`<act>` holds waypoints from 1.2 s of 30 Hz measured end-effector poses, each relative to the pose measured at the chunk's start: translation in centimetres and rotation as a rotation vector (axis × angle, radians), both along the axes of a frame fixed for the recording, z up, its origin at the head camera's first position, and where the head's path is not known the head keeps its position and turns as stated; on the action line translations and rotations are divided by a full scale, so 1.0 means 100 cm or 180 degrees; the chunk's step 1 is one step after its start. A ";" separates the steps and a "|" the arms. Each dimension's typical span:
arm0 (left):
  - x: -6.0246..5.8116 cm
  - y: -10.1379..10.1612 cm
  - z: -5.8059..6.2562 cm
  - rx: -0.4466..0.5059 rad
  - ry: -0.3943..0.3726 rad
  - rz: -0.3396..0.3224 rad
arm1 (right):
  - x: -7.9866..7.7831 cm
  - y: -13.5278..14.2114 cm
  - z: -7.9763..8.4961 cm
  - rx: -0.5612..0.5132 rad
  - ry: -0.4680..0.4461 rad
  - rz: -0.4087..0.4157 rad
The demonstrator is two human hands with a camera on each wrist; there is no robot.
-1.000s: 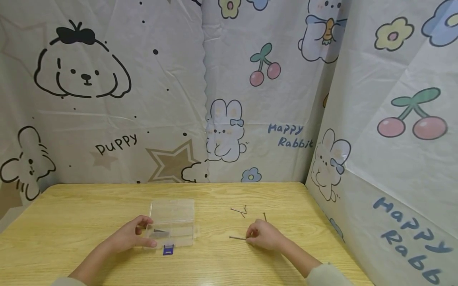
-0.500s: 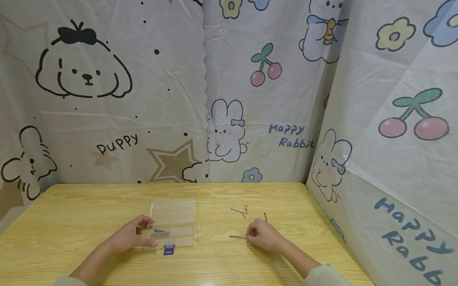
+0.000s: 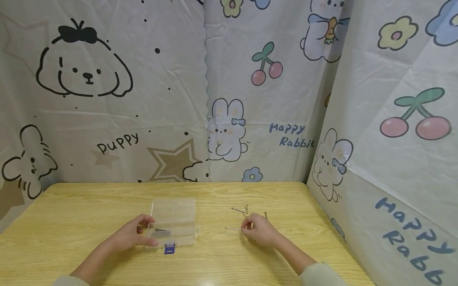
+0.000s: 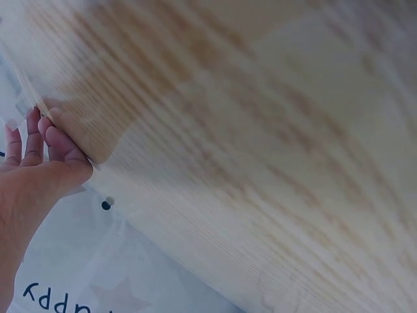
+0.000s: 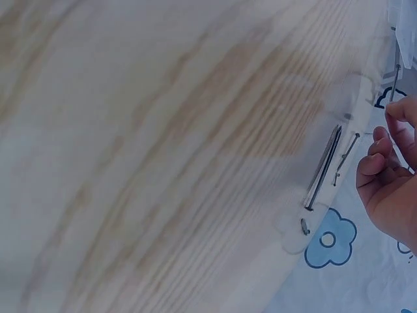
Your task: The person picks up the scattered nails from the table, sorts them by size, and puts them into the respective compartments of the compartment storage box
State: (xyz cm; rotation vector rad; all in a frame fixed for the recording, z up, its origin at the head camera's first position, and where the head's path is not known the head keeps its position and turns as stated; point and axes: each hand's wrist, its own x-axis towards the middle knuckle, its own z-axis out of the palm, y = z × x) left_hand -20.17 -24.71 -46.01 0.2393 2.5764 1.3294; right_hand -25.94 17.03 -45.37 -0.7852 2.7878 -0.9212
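On the left of the table a clear plastic box (image 3: pixel 180 238) stands with its lid (image 3: pixel 173 209) folded back and its blue latch (image 3: pixel 169 249) toward me. My left hand (image 3: pixel 129 235) grips the box's left side, thumb at the front corner and fingers behind. Inside lie a few dark nails (image 3: pixel 161 230). To the right, my right hand (image 3: pixel 259 230) pinches a long thin nail (image 3: pixel 233 228) between thumb and fingertips, its length pointing left toward the box. The right wrist view also has this nail (image 5: pixel 395 85) standing out from the fingertips.
Several loose nails (image 3: pixel 239 210) lie beyond my right hand, and another nail (image 3: pixel 266 215) lies just behind it. The wood-grain table (image 3: pixel 89 202) ends at a printed cloth (image 3: pixel 171 79) at the back and right.
My right hand has risen and moved slightly left and away from me, carrying the nail with it. My left hand stays on the box.
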 end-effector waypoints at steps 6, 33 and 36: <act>0.000 0.000 -0.001 0.0030 0.0028 0.0002 | -0.001 -0.015 0.003 -0.0071 0.0051 0.0045; -0.001 -0.001 -0.002 0.0024 0.0037 0.0011 | -0.003 -0.087 0.004 -0.0248 0.0182 0.0238; -0.002 -0.001 -0.002 0.0004 0.0021 0.0025 | -0.003 -0.094 0.005 -0.0222 0.0163 0.0247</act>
